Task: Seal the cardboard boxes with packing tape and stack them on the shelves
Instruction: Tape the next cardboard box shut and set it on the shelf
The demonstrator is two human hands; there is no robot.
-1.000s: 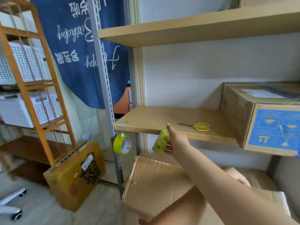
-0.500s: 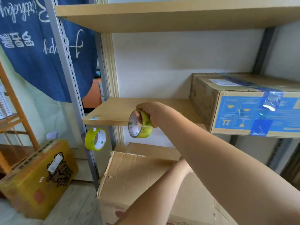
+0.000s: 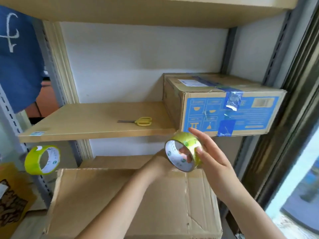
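On the middle shelf, out toward three o'clock, one cardboard box with blue print already sat closed, a strip of blue tape running over its top seam and down its front face, so by the look of it that much of the job was done and shelved. Nearer the viewer, at six o'clock, the plain brown box lay with its flaps folded shut, and no fresh strip could be made out across its seam; it seemed to be the one waiting for sealing, and after that for lifting onto the shelf, where bare board lay open at about ten o'clock. Just above that box's far edge, at the centre of the view, the roll of yellow-green packing tape was held between both hands: the left hand came up from below with fingers hooked through the core and curled onto it, while the right hand lay along the roll's outer face with fingers nearly straight and the thumb pressing the tape surface, probably feeling for the loose end. A second tape roll hung off the shelf upright at nine o'clock, untouched. Smallest of all, yellow-handled scissors rested on the middle shelf at twelve o'clock, ready for cutting once tape was drawn.
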